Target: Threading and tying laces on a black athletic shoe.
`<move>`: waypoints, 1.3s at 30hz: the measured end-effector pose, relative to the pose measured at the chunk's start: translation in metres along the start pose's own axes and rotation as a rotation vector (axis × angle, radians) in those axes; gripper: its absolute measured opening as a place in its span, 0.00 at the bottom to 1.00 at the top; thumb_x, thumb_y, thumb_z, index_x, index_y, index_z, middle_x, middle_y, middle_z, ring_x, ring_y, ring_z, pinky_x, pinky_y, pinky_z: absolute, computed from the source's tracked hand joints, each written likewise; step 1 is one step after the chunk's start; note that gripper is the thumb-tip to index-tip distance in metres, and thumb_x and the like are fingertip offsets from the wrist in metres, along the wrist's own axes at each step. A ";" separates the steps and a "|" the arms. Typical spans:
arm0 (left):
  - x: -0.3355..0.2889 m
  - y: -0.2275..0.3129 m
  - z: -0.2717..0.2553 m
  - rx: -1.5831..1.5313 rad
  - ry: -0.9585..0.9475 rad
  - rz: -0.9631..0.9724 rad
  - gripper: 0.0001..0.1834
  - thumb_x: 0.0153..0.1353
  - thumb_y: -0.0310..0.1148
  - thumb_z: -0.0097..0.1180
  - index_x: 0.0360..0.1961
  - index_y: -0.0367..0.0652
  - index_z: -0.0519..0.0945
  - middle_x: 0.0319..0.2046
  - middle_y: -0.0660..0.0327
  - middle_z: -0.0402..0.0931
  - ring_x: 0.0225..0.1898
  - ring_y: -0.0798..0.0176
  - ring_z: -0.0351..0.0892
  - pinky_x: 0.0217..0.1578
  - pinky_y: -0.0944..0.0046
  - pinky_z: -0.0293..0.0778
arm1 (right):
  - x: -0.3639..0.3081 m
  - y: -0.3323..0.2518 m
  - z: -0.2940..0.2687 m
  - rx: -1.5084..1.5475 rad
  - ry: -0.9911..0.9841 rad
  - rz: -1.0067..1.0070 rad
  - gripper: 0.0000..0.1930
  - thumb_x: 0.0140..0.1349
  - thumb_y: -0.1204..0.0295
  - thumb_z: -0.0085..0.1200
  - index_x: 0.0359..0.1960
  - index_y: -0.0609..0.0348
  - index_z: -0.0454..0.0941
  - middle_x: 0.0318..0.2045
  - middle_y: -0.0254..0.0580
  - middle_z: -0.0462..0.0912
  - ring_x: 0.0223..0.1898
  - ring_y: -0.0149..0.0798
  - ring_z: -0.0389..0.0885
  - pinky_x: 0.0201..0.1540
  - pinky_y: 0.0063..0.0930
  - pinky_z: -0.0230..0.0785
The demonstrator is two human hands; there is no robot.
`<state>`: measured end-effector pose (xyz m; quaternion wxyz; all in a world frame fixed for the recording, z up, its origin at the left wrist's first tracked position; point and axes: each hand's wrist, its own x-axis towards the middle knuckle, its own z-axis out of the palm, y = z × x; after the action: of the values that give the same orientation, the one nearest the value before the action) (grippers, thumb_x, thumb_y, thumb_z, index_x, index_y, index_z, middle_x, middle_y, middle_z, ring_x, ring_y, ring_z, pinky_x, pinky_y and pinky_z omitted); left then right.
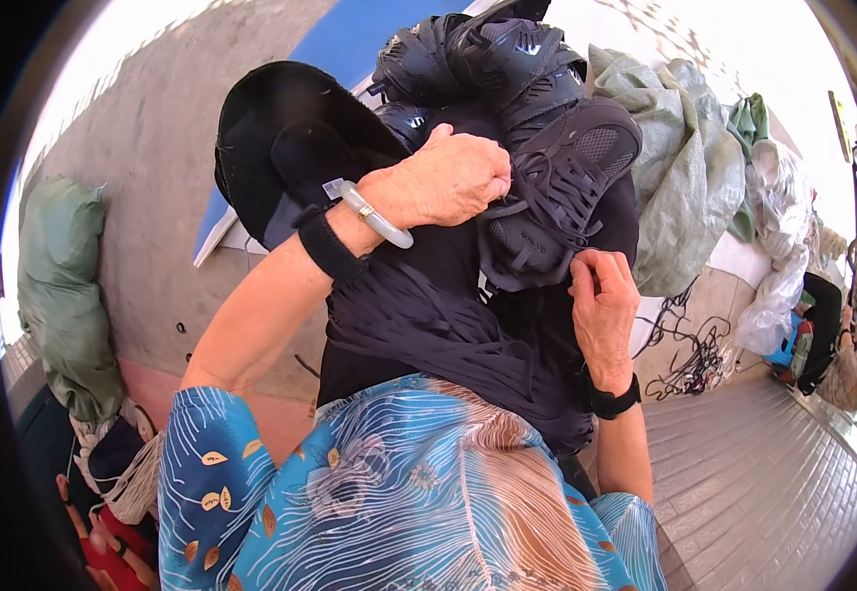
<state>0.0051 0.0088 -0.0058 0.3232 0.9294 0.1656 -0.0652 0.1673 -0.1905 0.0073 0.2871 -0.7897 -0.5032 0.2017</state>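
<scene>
A black lace-up sneaker [601,143] lies over my lap, its toe pointing away and its dark laces [556,192] crossing the front. My left hand [453,177] is closed at the left side of this sneaker; whatever its curled fingers hold is hidden. At the near right end of the sneaker, my right hand [603,295] pinches thumb and forefinger by a loop of lace. A thick bundle of loose black shoelaces [418,325] is spread across my lap. Several more black shoes [492,64] are heaped beyond my knees.
A hollow black fabric piece [300,128] stands left of the shoes. Grey-green sheeting [679,187] and clear plastic bags [778,207] lie right, near tangled black cords [694,360]. A green sack [64,286] is at left. Other people [847,369] sit far right and lower left.
</scene>
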 end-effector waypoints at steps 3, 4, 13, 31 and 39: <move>-0.010 0.005 0.009 0.006 0.138 -0.016 0.09 0.64 0.33 0.46 0.32 0.42 0.78 0.51 0.58 0.69 0.55 0.55 0.68 0.56 0.36 0.57 | -0.007 -0.015 -0.004 -0.049 0.118 -0.041 0.08 0.53 0.78 0.60 0.33 0.63 0.74 0.31 0.42 0.71 0.21 0.36 0.71 0.25 0.28 0.66; -0.013 0.005 0.012 -0.005 0.245 0.004 0.09 0.64 0.33 0.47 0.32 0.42 0.79 0.51 0.57 0.69 0.55 0.55 0.68 0.57 0.37 0.56 | -0.010 -0.019 -0.006 -0.051 0.111 -0.047 0.08 0.53 0.78 0.60 0.33 0.63 0.74 0.31 0.42 0.71 0.21 0.36 0.71 0.25 0.28 0.66; -0.005 0.012 0.009 -0.019 0.305 0.031 0.09 0.61 0.32 0.51 0.30 0.39 0.80 0.51 0.56 0.71 0.55 0.56 0.67 0.58 0.42 0.54 | -0.011 -0.019 -0.002 -0.284 -0.034 -0.007 0.08 0.57 0.72 0.57 0.29 0.63 0.71 0.27 0.48 0.71 0.26 0.51 0.73 0.27 0.40 0.66; -0.007 0.008 0.019 -0.097 0.427 0.101 0.07 0.57 0.30 0.54 0.26 0.41 0.81 0.47 0.59 0.73 0.51 0.56 0.67 0.50 0.54 0.57 | -0.003 -0.014 -0.001 -0.199 -0.096 -0.007 0.03 0.58 0.81 0.47 0.28 0.68 0.67 0.25 0.55 0.67 0.28 0.57 0.69 0.29 0.43 0.62; -0.020 0.004 0.018 -0.230 0.415 -0.034 0.03 0.56 0.32 0.56 0.29 0.46 0.78 0.33 0.66 0.73 0.38 0.60 0.70 0.44 0.59 0.61 | -0.004 -0.019 -0.006 -0.190 -0.085 0.033 0.04 0.59 0.78 0.50 0.29 0.66 0.68 0.25 0.52 0.69 0.26 0.55 0.70 0.29 0.42 0.64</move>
<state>-0.0130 -0.0107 -0.0131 0.3847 0.8772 0.2504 0.1410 0.1564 -0.1895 0.0238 0.1861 -0.8123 -0.5186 0.1912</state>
